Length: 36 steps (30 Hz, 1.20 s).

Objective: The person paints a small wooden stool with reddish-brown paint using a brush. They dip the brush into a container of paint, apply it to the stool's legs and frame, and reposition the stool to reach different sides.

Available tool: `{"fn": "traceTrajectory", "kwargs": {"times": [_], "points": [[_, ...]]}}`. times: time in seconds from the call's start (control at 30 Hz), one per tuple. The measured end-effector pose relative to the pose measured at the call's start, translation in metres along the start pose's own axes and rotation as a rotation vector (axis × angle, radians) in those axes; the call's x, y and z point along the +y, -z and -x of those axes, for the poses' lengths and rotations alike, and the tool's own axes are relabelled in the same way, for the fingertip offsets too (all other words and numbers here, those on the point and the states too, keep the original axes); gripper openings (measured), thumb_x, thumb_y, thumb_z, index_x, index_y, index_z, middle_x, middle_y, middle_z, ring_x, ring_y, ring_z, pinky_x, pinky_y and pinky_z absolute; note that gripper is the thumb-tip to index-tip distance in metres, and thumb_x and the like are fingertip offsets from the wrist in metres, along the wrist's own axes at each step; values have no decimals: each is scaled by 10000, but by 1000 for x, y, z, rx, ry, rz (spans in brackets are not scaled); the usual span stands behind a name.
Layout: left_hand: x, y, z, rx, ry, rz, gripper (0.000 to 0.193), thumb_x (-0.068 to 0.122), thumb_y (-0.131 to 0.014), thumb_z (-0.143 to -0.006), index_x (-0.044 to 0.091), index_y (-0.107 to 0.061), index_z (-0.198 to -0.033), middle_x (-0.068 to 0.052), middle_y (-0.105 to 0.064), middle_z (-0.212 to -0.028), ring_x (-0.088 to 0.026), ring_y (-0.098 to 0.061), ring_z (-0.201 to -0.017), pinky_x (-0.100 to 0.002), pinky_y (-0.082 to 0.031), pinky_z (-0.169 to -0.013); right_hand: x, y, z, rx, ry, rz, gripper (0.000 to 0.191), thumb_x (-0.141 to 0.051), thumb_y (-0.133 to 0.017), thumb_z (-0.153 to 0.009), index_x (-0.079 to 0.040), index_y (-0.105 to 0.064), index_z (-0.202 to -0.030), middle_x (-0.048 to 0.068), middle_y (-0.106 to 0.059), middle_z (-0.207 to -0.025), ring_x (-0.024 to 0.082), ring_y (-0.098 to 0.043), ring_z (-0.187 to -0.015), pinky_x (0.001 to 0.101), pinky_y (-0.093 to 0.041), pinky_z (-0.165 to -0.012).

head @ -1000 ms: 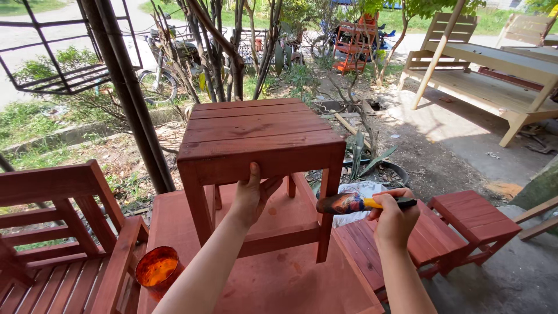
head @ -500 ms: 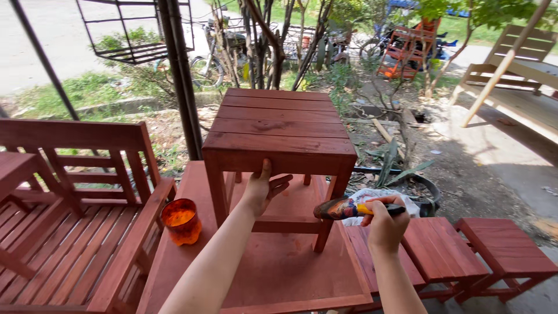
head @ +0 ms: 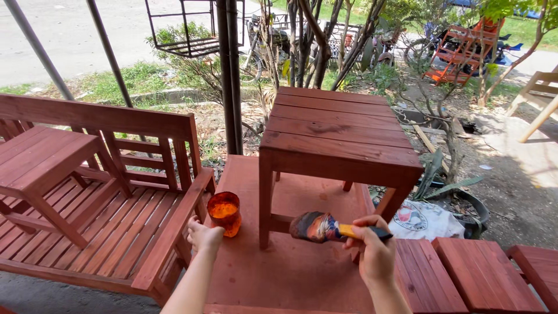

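Item: paintbrush (head: pixel 325 228), yellow handle with dark end, bristles loaded with red-brown stain. Long axis near horizontal, bristles pointing left toward the front left leg of the red-stained stool (head: pixel 340 142); it hangs over the low platform (head: pixel 290 273) by the stool's front edge. Right hand (head: pixel 375 253) fingers wrapped tight on the handle.
Item: orange translucent cup (head: pixel 225 213) of stain, at the platform's left edge beside the slatted bench (head: pixel 110 192). Left hand (head: pixel 203 237) loosely curled just beside the cup; contact cannot be told.
Item: white printed sack (head: pixel 424 220), crumpled, off the platform's right edge.
Change: left hand has left the stool's rail and dropped toward the cup.
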<state>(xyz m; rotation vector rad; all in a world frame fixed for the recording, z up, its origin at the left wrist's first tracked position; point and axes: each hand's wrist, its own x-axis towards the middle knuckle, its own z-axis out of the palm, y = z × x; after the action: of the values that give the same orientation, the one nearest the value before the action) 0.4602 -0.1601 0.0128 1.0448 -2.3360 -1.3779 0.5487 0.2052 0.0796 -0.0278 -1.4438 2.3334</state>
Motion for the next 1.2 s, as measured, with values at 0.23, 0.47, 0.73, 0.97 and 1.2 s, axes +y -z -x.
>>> {"fn": "traceTrajectory", "kwargs": {"times": [0.23, 0.47, 0.73, 0.97, 1.2], "points": [[-19, -15, -51, -219, -11, -137, 1379, 264, -1023, -505, 249, -185, -1600, -82, -376, -1601, -286, -344, -1502, -460, -339, -1212, 63, -42, 22, -172, -77, 212, 96, 70, -617, -786, 99, -650, -871, 163, -603, -882, 246, -689, -646, 365, -607, -615], [-36, -44, -66, -321, -319, 265, 1059, 175, -971, -442, 158, -513, -1397, -92, -670, -1375, -278, -630, -1313, -398, -506, -1098, 72, -59, 28, -210, -121, 396, 83, 47, -668, -777, 100, -689, -838, 173, -613, -876, 260, -743, -652, 393, -661, -641], [-64, -42, -58, -203, -844, 244, 1096, 198, -989, -483, 126, -411, -1412, -130, -502, -1453, -358, -435, -1386, -462, -392, -1148, 54, -149, 51, -150, 315, 478, 70, 15, -689, -844, 30, -621, -858, 96, -585, -866, 162, -717, -617, 292, -595, -582], [-45, 6, -38, -163, -1060, 254, 1080, 210, -1001, -504, 117, -394, -1393, -121, -464, -1518, -441, -325, -1452, -520, -325, -1174, 60, -215, 54, -260, 552, 693, 191, -69, -767, -822, -9, -587, -842, 70, -547, -785, 174, -611, -629, 308, -530, -567], [-18, 44, -12, -39, -1260, 312, 998, 237, -972, -593, 103, -367, -1375, -112, -482, -1517, -430, -370, -1442, -509, -371, -1165, 65, -240, 70, -221, 694, 749, 262, -101, -801, -808, -17, -553, -809, 89, -543, -771, 231, -566, -635, 359, -505, -590]]}}
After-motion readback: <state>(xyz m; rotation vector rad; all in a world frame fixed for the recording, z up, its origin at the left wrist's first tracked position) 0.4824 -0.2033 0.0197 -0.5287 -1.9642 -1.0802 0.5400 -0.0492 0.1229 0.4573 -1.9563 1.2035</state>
